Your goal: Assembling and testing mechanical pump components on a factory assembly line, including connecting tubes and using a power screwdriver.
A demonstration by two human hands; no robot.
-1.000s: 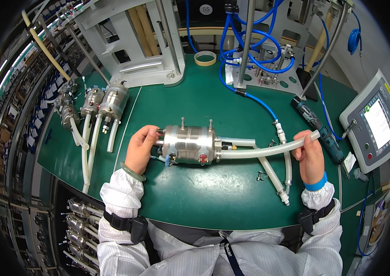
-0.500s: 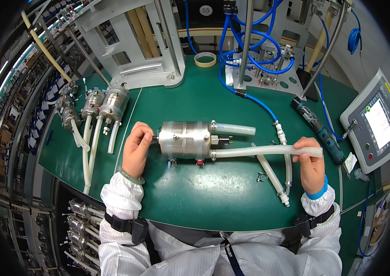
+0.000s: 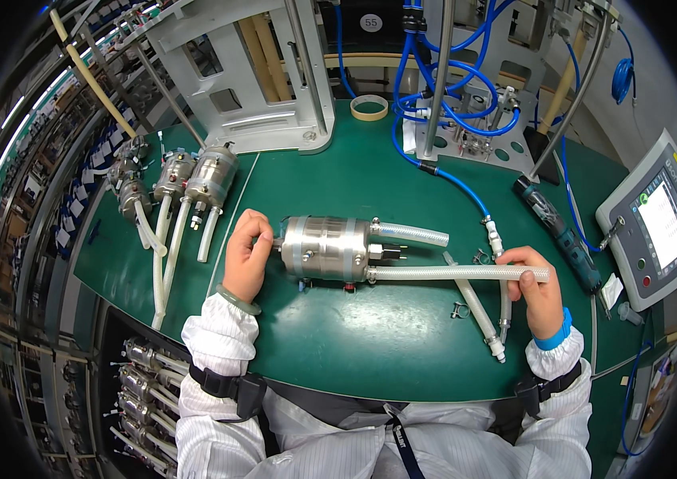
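Note:
A shiny steel cylinder [image 3: 325,248] lies sideways in front of me, with a short clear hose [image 3: 414,233] and a longer braided translucent hose [image 3: 450,273] leaving its right end. Between the two hoses sticks out a black-and-metal connector [image 3: 386,252]. My left hand [image 3: 249,257] is closed around the fitting at the cylinder's left end, which the fingers mostly hide. My right hand [image 3: 536,289] pinches the long hose close to its free end. Under that hose lie a loose braided hose with a white fitting [image 3: 478,311] and another hose piece joined to the blue air line [image 3: 462,190].
More steel cylinders with hoses [image 3: 212,176] stand at the left, and several sit below the table edge [image 3: 142,383]. Small hose clamps [image 3: 460,310], a power screwdriver [image 3: 558,231] and a tester with a screen [image 3: 654,223] are on the right. A tape roll [image 3: 369,108] lies behind.
My view has shifted slightly. Both hands keep their grips, and the cylinder with its long hose has moved a little left over the table. A second clamp now shows near my right hand.

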